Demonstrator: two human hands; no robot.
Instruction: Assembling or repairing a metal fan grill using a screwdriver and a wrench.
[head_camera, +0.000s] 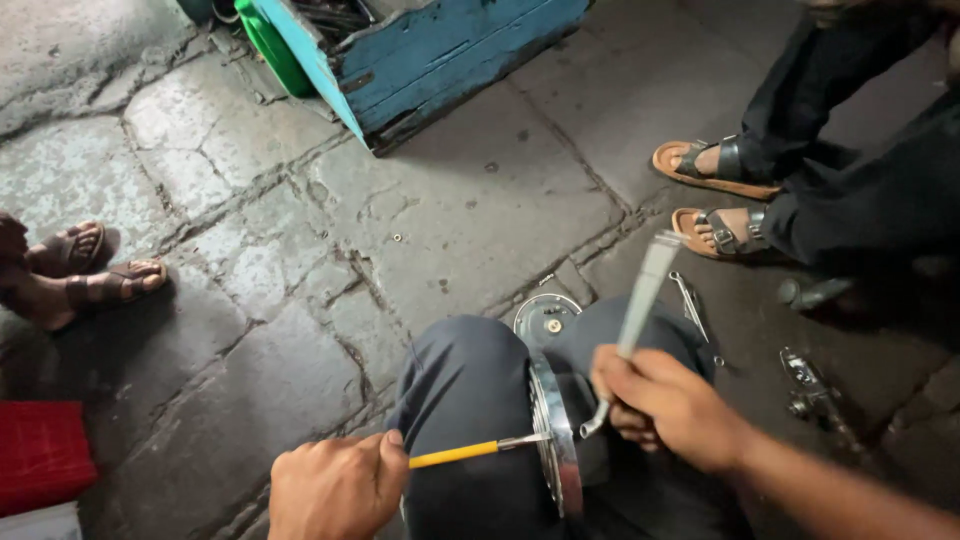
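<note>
Two hands work a round metal part (556, 440) wedged upright between the knees: the left hand (335, 488), fingers clamped on a yellow-handled screwdriver (468, 453), touches its rim, while the right hand (668, 404) grips a silvery tool (640, 300).

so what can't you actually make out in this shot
Head view:
- Screwdriver tip: lost among the fins of the round metal part.
- Right hand tool: upper end motion-blurred, lower end covered by fingers.
- Metal part's lower half: hidden between the knees.
- Left hand: cut off by the bottom edge.
</note>
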